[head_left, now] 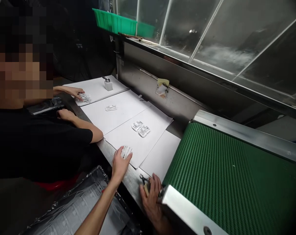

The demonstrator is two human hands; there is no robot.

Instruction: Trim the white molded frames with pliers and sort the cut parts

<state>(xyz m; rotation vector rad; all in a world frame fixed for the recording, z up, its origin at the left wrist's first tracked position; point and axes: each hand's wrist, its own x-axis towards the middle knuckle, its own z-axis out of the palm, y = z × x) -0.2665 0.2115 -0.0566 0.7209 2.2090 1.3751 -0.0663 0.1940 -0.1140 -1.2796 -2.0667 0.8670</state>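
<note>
A person's left hand (120,164) grips a blister pack (126,151) at the near edge of white paper sheets (128,143), fingers curled around it, on a steel bench (130,182). The right hand (150,200), also partly closed, wraps a small tool (146,186) with a metal tip and a tan grip, just beside the near end of a green conveyor belt (223,176); how much of the tool the fingers cover is hidden.

Two more blister packs (140,129) lie together on the sheet nearest the belt, and a single pack (111,108) lies farther along on the next sheet.

At left, a co-worker (28,140) in a black shirt sits alongside the bench, one hand (76,93) on a further pack (84,98) and the other hand (66,115) at the bench's edge. A white dispenser bottle (108,84) stands on the far sheet. Green crates (116,23) sit beyond a steel panel (148,78) at far left, below glass panes (211,39). Black plastic sheeting (72,204) lies at near left, below the bench.
</note>
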